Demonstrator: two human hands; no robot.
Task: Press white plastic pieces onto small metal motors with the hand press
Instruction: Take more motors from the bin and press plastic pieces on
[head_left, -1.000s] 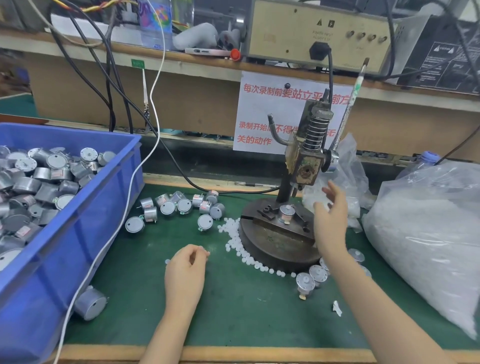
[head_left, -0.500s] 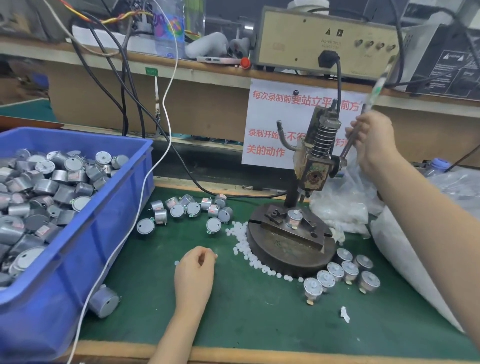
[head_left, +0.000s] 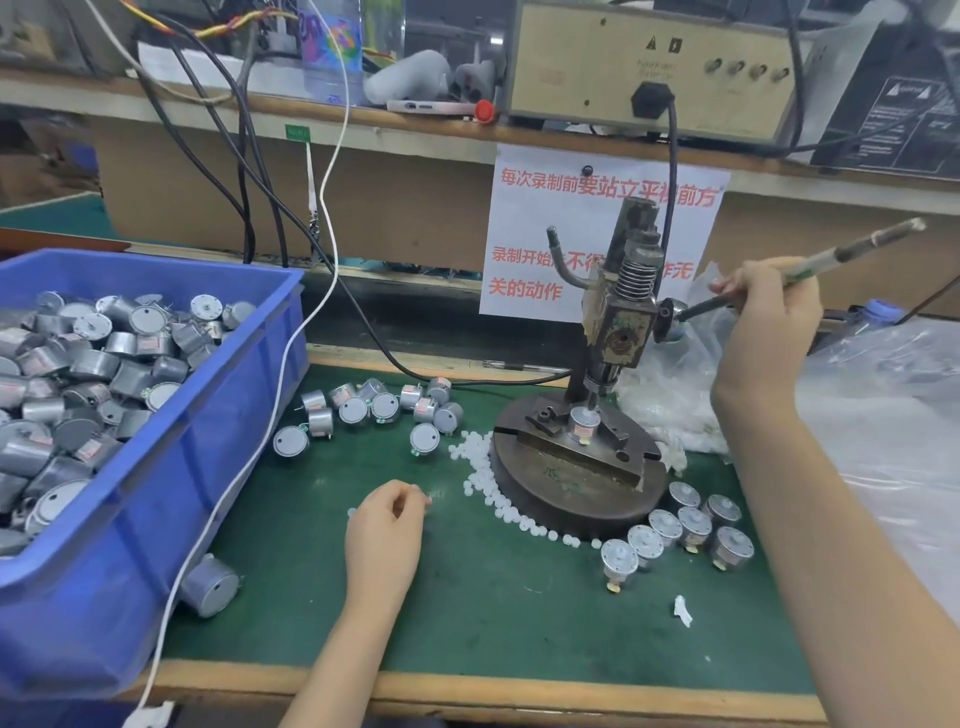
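Sitting upright in the fixture (head_left: 550, 441) on the round base (head_left: 571, 499) of the press (head_left: 621, 332), just right of the frame's centre, a motor (head_left: 583, 422) waits under the ram (head_left: 592, 400), which touches its top or hangs just above; I cannot tell which. By its looks the motor is a stiff, smooth metal can, light enough for two fingers and best taken by its round side, not by the thin shaft or terminals. The white pieces (head_left: 483, 467), strewn along the base's left edge, seem tiny, light and apt to roll away; a fingertip pinch suits them. The right hand (head_left: 769, 317), at the right, has its fingers clamped round the lever (head_left: 852, 247). The left hand (head_left: 387, 525) rests on the bench (head_left: 493, 613) at lower centre, fingers curled together; whether they pinch a piece I cannot tell. Pressed motors (head_left: 691, 525) stand below the base; loose motors (head_left: 374, 408) lie to its left, beside the blue bin (head_left: 156, 519).
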